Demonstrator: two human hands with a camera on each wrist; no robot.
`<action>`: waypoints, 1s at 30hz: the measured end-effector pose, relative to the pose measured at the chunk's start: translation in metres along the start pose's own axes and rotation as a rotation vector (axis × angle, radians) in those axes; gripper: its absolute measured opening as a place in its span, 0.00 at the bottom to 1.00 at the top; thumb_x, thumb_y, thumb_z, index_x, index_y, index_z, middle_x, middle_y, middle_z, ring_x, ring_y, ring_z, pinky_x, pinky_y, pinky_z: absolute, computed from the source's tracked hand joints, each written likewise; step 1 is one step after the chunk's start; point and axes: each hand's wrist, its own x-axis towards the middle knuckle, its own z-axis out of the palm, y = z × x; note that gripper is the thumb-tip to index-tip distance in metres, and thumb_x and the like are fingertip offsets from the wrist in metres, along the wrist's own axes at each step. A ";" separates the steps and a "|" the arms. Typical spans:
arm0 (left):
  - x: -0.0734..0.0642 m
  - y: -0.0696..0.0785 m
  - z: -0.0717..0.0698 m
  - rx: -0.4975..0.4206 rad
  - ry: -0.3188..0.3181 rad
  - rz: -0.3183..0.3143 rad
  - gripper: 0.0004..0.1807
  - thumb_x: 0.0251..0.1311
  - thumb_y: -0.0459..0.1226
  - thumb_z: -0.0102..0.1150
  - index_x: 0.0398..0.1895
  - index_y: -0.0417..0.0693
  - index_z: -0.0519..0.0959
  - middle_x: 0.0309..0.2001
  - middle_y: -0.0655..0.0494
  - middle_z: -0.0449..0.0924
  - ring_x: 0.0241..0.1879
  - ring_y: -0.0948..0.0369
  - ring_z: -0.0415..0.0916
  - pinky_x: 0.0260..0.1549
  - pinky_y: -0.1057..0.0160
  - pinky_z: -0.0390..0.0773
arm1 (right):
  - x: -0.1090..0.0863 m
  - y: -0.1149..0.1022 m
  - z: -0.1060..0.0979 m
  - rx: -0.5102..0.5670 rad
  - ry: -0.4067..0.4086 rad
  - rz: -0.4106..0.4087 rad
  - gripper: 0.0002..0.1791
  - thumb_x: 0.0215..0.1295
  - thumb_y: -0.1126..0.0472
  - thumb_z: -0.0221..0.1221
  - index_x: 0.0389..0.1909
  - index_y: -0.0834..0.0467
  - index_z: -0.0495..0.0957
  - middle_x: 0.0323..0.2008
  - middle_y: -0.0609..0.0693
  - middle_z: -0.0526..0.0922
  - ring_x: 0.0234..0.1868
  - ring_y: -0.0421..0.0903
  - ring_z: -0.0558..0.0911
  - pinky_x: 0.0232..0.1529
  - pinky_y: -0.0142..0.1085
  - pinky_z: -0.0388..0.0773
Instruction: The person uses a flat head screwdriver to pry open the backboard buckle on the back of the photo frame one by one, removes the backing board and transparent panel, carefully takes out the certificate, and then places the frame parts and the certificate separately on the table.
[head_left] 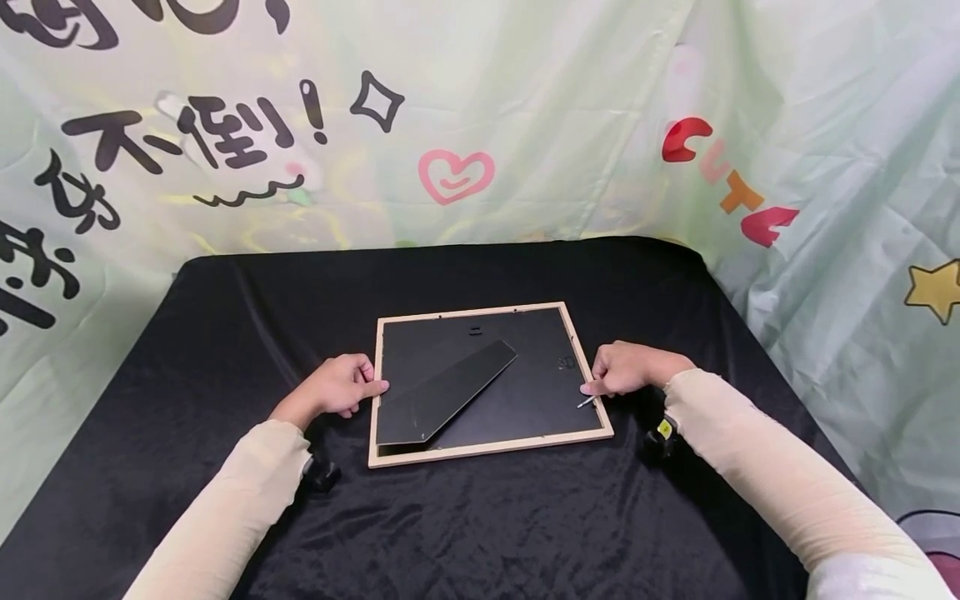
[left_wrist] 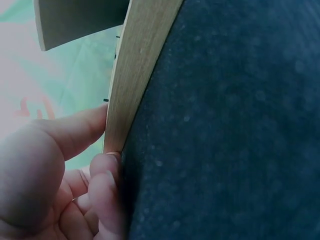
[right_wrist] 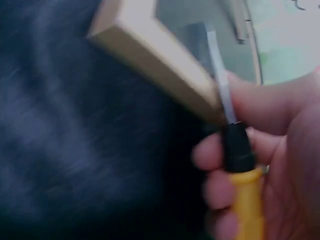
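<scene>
A picture frame (head_left: 495, 452) with a pale wooden rim lies back side up, its black backing board (head_left: 525, 392) showing. Slanting across that board is a black easel stand (head_left: 453, 396). My left hand (head_left: 341, 385) pinches the left rim, thumb on top and fingers beneath, as the left wrist view also shows. At the right rim, my right hand (head_left: 633, 367) holds a screwdriver (right_wrist: 246, 195) with a yellow and black handle in its curled fingers. The right thumb lies over the rim, and the metal shaft reaches over the frame's corner area. The right wrist view is blurred.
A black cloth (head_left: 450, 533) covers the table under the frame. Behind and to the right hangs a pale green printed curtain (head_left: 540, 125). Small metal tabs line the inner rim, and a hanger (head_left: 476, 331) sits near the board's far edge.
</scene>
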 end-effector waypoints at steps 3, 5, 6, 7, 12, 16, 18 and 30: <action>-0.001 0.000 0.000 -0.011 0.001 -0.011 0.17 0.59 0.42 0.66 0.33 0.40 0.70 0.19 0.51 0.73 0.16 0.58 0.74 0.17 0.60 0.80 | 0.000 0.001 0.005 -0.101 0.046 0.000 0.28 0.65 0.42 0.57 0.07 0.48 0.70 0.09 0.36 0.67 0.14 0.36 0.66 0.15 0.31 0.58; -0.001 0.000 0.001 -0.014 0.002 -0.015 0.17 0.59 0.42 0.67 0.33 0.40 0.70 0.19 0.51 0.73 0.16 0.58 0.74 0.18 0.60 0.80 | -0.001 0.003 0.008 -0.147 0.087 -0.007 0.30 0.65 0.42 0.57 0.05 0.47 0.66 0.07 0.35 0.62 0.12 0.36 0.63 0.13 0.31 0.52; -0.001 0.000 0.001 -0.015 0.002 -0.017 0.17 0.59 0.42 0.67 0.33 0.40 0.70 0.19 0.51 0.73 0.16 0.58 0.74 0.18 0.60 0.80 | -0.001 0.005 0.009 -0.165 0.108 -0.016 0.30 0.64 0.41 0.58 0.04 0.47 0.63 0.07 0.35 0.59 0.12 0.36 0.62 0.13 0.31 0.49; -0.001 0.000 0.001 -0.015 0.002 -0.018 0.17 0.59 0.42 0.67 0.33 0.41 0.70 0.19 0.51 0.73 0.15 0.58 0.74 0.18 0.60 0.80 | -0.001 0.006 0.010 -0.178 0.127 -0.025 0.31 0.63 0.41 0.58 0.04 0.46 0.62 0.06 0.34 0.57 0.11 0.35 0.61 0.13 0.31 0.48; -0.001 0.001 0.001 -0.014 0.005 -0.014 0.16 0.59 0.42 0.66 0.33 0.41 0.70 0.18 0.51 0.73 0.15 0.58 0.73 0.17 0.60 0.79 | 0.001 0.013 0.014 -0.200 0.188 -0.079 0.32 0.61 0.38 0.60 0.03 0.45 0.60 0.06 0.32 0.54 0.10 0.34 0.58 0.13 0.30 0.45; -0.001 0.000 0.001 -0.022 0.001 -0.009 0.17 0.59 0.42 0.66 0.33 0.41 0.70 0.18 0.51 0.72 0.15 0.58 0.73 0.17 0.60 0.80 | 0.000 0.016 0.018 -0.191 0.233 -0.133 0.30 0.63 0.42 0.58 0.03 0.44 0.63 0.05 0.31 0.55 0.10 0.34 0.58 0.12 0.31 0.47; 0.000 0.000 0.000 -0.024 -0.001 -0.010 0.17 0.60 0.43 0.66 0.33 0.41 0.70 0.18 0.51 0.72 0.15 0.58 0.73 0.17 0.60 0.80 | -0.001 0.015 0.020 -0.203 0.267 -0.149 0.28 0.67 0.45 0.56 0.04 0.43 0.66 0.07 0.30 0.58 0.12 0.33 0.61 0.13 0.32 0.54; -0.001 -0.001 0.002 -0.025 -0.002 -0.011 0.17 0.61 0.42 0.65 0.32 0.41 0.69 0.18 0.51 0.71 0.15 0.58 0.73 0.18 0.60 0.80 | -0.010 0.005 0.015 0.285 0.236 0.023 0.13 0.75 0.59 0.45 0.38 0.63 0.73 0.26 0.53 0.77 0.24 0.48 0.78 0.26 0.41 0.77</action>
